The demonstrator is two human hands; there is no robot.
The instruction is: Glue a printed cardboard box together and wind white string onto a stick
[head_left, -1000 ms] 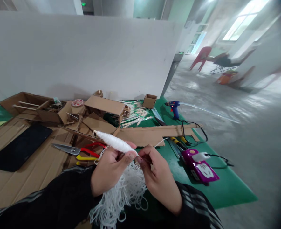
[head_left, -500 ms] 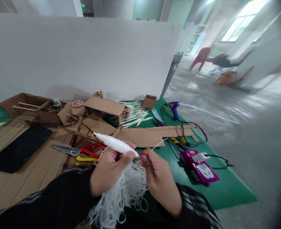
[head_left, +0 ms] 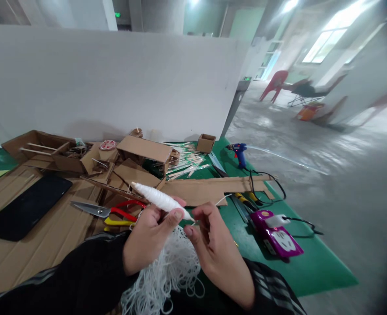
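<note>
My left hand point(head_left: 156, 236) is closed around a spindle wound with white string point(head_left: 162, 199), tilted with its far end up and to the left. A bare stick tip shows at that end. Just beside the lower right tip, my right hand point(head_left: 218, 251) has its thumb and forefinger parted. A thin strand runs by these fingers, and a short white length of it shows beyond the knuckles. Below both hands hangs a loose, looped heap of white string point(head_left: 163, 275). Scissors point(head_left: 106, 211) with red and yellow handles lie left of my left hand.
A purple power strip point(head_left: 275, 234) and a blue glue gun point(head_left: 239, 153) stand on the green table point(head_left: 321, 269) at right. Cardboard boxes point(head_left: 144, 148), thin wooden sticks point(head_left: 188, 164) and a cardboard strip point(head_left: 193, 192) lie ahead. A black tablet-like slab point(head_left: 27, 205) rests at left.
My right thumb and forefinger, pinched at the spindle's lower tip before, have come apart. My left hand keeps its hold on the spindle. The view has tilted up slightly.
</note>
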